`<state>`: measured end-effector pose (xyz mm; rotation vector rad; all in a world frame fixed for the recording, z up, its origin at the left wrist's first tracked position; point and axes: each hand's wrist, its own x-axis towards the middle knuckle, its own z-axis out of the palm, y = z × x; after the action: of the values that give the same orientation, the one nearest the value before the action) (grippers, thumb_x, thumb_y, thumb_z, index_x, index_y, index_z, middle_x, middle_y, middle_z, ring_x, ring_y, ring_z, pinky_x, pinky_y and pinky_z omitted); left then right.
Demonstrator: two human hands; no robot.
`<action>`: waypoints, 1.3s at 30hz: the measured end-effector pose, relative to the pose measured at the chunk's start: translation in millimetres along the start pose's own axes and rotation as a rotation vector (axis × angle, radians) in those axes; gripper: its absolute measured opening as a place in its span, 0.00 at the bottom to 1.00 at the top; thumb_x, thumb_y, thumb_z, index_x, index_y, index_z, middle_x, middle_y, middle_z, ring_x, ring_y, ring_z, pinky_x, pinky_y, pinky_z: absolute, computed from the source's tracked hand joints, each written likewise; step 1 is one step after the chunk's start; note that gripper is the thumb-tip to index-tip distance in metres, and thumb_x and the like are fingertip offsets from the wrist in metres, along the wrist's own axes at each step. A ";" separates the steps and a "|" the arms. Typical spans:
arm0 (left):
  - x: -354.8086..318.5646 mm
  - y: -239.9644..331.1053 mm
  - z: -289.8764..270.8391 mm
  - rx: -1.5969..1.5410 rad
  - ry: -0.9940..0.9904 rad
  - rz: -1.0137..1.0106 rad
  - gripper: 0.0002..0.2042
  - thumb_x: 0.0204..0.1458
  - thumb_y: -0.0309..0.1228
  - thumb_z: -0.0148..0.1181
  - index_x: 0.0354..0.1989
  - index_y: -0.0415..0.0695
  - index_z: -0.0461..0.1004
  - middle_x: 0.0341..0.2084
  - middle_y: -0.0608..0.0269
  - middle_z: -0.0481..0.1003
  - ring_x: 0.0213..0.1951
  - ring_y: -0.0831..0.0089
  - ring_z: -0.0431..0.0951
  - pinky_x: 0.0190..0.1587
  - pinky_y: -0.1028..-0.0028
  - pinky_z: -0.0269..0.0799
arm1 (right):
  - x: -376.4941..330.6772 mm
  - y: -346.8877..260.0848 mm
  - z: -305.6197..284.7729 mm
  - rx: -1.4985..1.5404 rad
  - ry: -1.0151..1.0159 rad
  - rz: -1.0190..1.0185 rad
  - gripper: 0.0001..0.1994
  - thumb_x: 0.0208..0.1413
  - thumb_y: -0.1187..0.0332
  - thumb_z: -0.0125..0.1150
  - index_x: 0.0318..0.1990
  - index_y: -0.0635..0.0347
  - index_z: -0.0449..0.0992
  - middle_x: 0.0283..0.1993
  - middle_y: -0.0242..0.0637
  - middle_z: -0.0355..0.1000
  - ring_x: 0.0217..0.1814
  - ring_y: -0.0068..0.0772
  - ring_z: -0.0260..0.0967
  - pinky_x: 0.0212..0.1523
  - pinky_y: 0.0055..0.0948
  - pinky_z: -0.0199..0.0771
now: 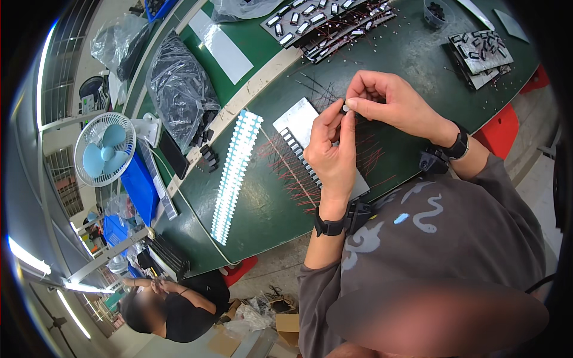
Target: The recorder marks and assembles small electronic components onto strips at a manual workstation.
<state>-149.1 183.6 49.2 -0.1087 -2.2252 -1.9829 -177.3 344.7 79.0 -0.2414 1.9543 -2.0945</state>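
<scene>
Both hands meet above the green workbench (262, 206). My left hand (333, 156) pinches a tiny round whitish piece (345, 108) between thumb and fingertips. The thumb and forefinger of my right hand (397, 104) close on the same spot from the other side; the piece is too small to name. Beneath the left hand lies a metal plate (296, 117), partly hidden by it. Along the plate runs a row of small dark parts (296, 151), with thin red and black wires fanning out on both sides.
Left of the plate lies a strip of white and light-blue stickers (236, 179). Stacked plates of small parts (304, 24) stand at the back, with more at right (480, 53). A fan (106, 150), a phone (173, 155) and a plastic bag (182, 83) sit left. Another person (185, 310) works lower left.
</scene>
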 end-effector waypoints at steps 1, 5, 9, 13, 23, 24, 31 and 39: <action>0.0 -0.6 -0.3 -0.003 -0.002 -0.002 0.12 0.55 0.22 0.64 0.48 0.35 0.76 0.32 0.60 0.81 0.34 0.80 0.81 0.38 0.80 0.77 | 0.0 0.3 0.0 -0.010 0.003 -0.005 0.08 0.62 0.67 0.60 0.36 0.62 0.71 0.31 0.21 0.66 0.31 0.11 0.59 0.33 0.16 0.62; -1.1 -0.6 -0.2 -0.010 -0.005 -0.001 0.13 0.56 0.21 0.63 0.49 0.35 0.76 0.33 0.60 0.81 0.35 0.79 0.81 0.39 0.80 0.77 | -0.9 -1.0 1.4 -0.074 0.022 -0.024 0.07 0.61 0.68 0.60 0.35 0.62 0.72 0.30 0.22 0.67 0.31 0.11 0.60 0.33 0.16 0.63; -1.8 0.4 0.6 -0.034 -0.018 -0.004 0.13 0.57 0.20 0.61 0.50 0.34 0.75 0.34 0.59 0.81 0.37 0.78 0.81 0.41 0.79 0.78 | -3.0 -2.3 3.6 -0.199 0.063 -0.068 0.07 0.60 0.69 0.60 0.35 0.63 0.72 0.30 0.24 0.68 0.31 0.13 0.62 0.33 0.17 0.64; -1.2 7.9 -0.6 -0.129 -0.033 -0.021 0.12 0.58 0.19 0.58 0.51 0.32 0.74 0.36 0.56 0.81 0.38 0.76 0.82 0.42 0.79 0.78 | -6.0 -3.3 7.2 -0.337 0.114 -0.163 0.06 0.59 0.70 0.61 0.35 0.63 0.72 0.29 0.26 0.70 0.30 0.14 0.64 0.31 0.19 0.65; 12.0 14.0 -13.5 -0.424 0.029 -0.302 0.08 0.61 0.21 0.53 0.47 0.32 0.72 0.39 0.50 0.80 0.42 0.68 0.82 0.43 0.74 0.81 | -4.9 -5.8 10.4 -0.342 0.218 -0.228 0.04 0.60 0.73 0.59 0.40 0.63 0.75 0.31 0.27 0.71 0.30 0.14 0.65 0.31 0.19 0.66; 12.9 13.7 -14.2 -0.452 0.019 -0.331 0.08 0.61 0.22 0.53 0.46 0.32 0.72 0.39 0.49 0.80 0.43 0.68 0.82 0.43 0.73 0.82 | -4.5 -4.6 9.6 -0.339 0.216 -0.228 0.04 0.60 0.73 0.59 0.40 0.63 0.75 0.31 0.27 0.71 0.30 0.14 0.65 0.31 0.19 0.66; 12.7 13.5 -11.1 -0.442 0.024 -0.372 0.08 0.62 0.22 0.53 0.47 0.32 0.72 0.38 0.52 0.79 0.42 0.70 0.82 0.43 0.72 0.82 | -5.0 -5.1 6.2 -0.163 0.092 -0.094 0.05 0.60 0.70 0.60 0.39 0.62 0.75 0.34 0.23 0.71 0.33 0.13 0.64 0.35 0.16 0.65; 8.2 12.0 -4.8 -0.330 -0.002 -0.274 0.09 0.61 0.22 0.53 0.47 0.31 0.73 0.34 0.61 0.77 0.36 0.77 0.79 0.43 0.72 0.83 | -0.6 5.3 11.7 -0.276 0.121 -0.094 0.06 0.59 0.70 0.62 0.36 0.63 0.75 0.32 0.25 0.71 0.32 0.13 0.65 0.33 0.17 0.66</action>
<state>-155.0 179.8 62.9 0.1651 -1.9825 -2.4806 -172.8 333.5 74.6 -0.2706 2.3475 -1.9293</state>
